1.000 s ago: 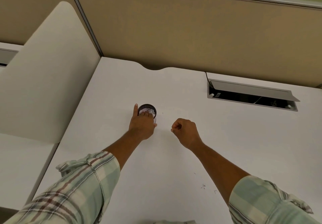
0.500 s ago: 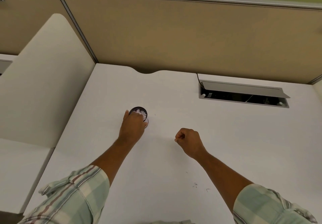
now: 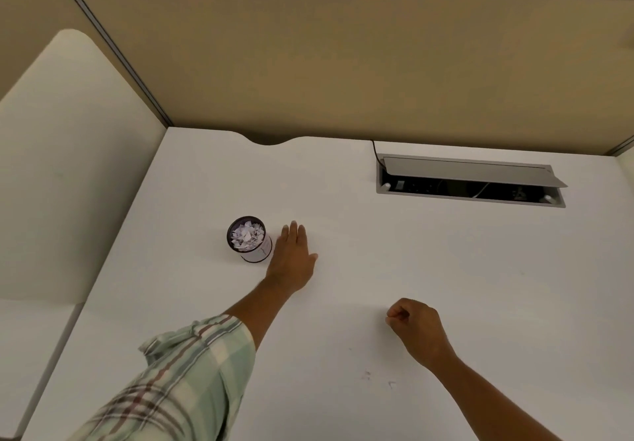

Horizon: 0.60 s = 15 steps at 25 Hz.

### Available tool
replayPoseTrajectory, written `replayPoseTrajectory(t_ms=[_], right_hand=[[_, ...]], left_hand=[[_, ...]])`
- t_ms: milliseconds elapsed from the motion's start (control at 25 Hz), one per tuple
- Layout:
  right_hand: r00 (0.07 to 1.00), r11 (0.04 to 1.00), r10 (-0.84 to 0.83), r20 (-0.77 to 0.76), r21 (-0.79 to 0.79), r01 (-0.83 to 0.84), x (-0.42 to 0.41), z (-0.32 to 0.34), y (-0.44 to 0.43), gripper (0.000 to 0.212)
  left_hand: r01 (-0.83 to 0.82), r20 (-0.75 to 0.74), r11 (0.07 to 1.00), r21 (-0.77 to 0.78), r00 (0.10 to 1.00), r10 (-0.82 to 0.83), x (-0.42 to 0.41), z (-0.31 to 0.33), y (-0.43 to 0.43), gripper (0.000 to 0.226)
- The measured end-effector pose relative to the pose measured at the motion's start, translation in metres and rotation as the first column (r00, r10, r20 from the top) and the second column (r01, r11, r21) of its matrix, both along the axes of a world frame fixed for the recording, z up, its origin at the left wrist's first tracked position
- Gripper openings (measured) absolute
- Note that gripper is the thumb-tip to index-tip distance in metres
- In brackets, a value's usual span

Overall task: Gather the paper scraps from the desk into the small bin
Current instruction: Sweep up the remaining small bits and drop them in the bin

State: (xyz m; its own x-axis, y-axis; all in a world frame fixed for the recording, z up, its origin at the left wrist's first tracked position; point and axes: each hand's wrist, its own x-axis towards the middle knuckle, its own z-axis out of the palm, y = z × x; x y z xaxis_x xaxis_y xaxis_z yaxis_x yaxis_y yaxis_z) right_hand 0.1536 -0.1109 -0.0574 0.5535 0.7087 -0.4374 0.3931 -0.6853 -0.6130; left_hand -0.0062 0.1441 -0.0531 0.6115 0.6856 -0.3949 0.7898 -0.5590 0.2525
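Far left, a cream side panel (image 3: 68,166) stands along the edge of the white table (image 3: 446,269). Next over, the small bin (image 3: 248,239), dark mesh w/ a pale lower wall, stands upright on the table, left of centre, packed to the rim w/ white paper scraps (image 3: 245,234). Just right of it is the left hand (image 3: 291,258), flat & open, fingers stretched fwd, palm down, holding nothing; its edge is right beside the bin, touching or not I can't tell. Plaid sleeve (image 3: 178,382) is rolled up on that arm. Further right & nearer the person, the right hand (image 3: 417,329) is curled in a loose fist over the table; anything inside it is hidden. Below it, a few tiny specks (image 3: 379,379) on the table, maybe leftover scraps, too small to tell. Back right, an open cable hatch (image 3: 470,181), lid tilted up.
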Motion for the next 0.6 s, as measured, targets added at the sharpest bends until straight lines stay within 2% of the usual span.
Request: replayPoseTrajectory(t_ms=[160, 280, 480, 600], right_hand=[[0.999, 0.999, -0.030, 0.019, -0.022, 0.031, 0.021, -0.008, -0.035, 0.024], [0.998, 0.998, -0.048, 0.030, -0.039, 0.049, 0.030, -0.013, -0.051, 0.024], [0.997, 0.997, -0.069, 0.018, -0.043, 0.070, 0.034, -0.014, -0.064, 0.022], [0.996, 0.996, -0.083, 0.008, -0.044, 0.084, 0.033, -0.011, -0.074, 0.019]], left_hand=[[-0.066, -0.095, 0.994, -0.082, 0.994, 0.058, 0.009, -0.008, 0.012, 0.083], [-0.032, -0.107, 0.996, -0.081, 0.994, 0.023, 0.008, -0.015, 0.000, 0.084], [0.088, -0.044, 0.990, -0.108, 0.995, -0.093, -0.011, -0.034, -0.077, 0.084], [0.157, -0.011, 0.985, -0.067, 0.987, -0.158, -0.032, -0.047, -0.137, 0.083]])
